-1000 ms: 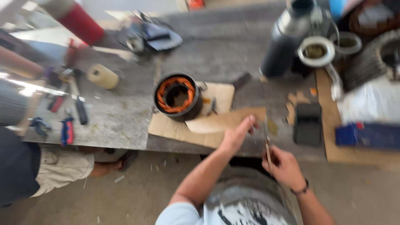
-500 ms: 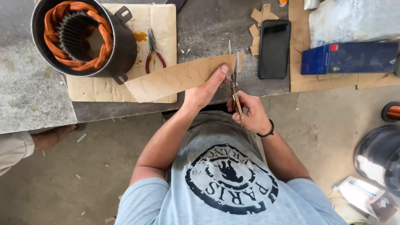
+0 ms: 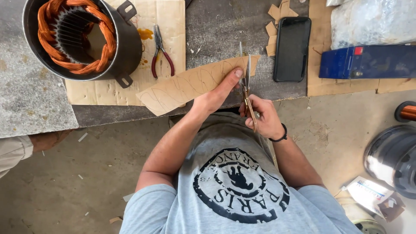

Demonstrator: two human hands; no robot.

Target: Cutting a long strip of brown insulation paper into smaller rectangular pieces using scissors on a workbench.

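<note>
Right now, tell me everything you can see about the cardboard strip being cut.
The cardboard strip is a long, thin piece of tan card with faint curved pencil lines drawn on it. It lies slanted, one end on the cardboard sheet, the other reaching past the bench edge. The left hand presses it down with a fingertip near its right end. There the scissors, held in the right hand, have their blades at its edge.

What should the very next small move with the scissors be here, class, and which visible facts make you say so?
Probably close the blades and ease them a little further along. The scissors, gripped by the right hand, stand open astride the right end of the brown paper strip, which bears curved pencil lines, while the left hand pins it flat beside the blades on the grey workbench.
</note>
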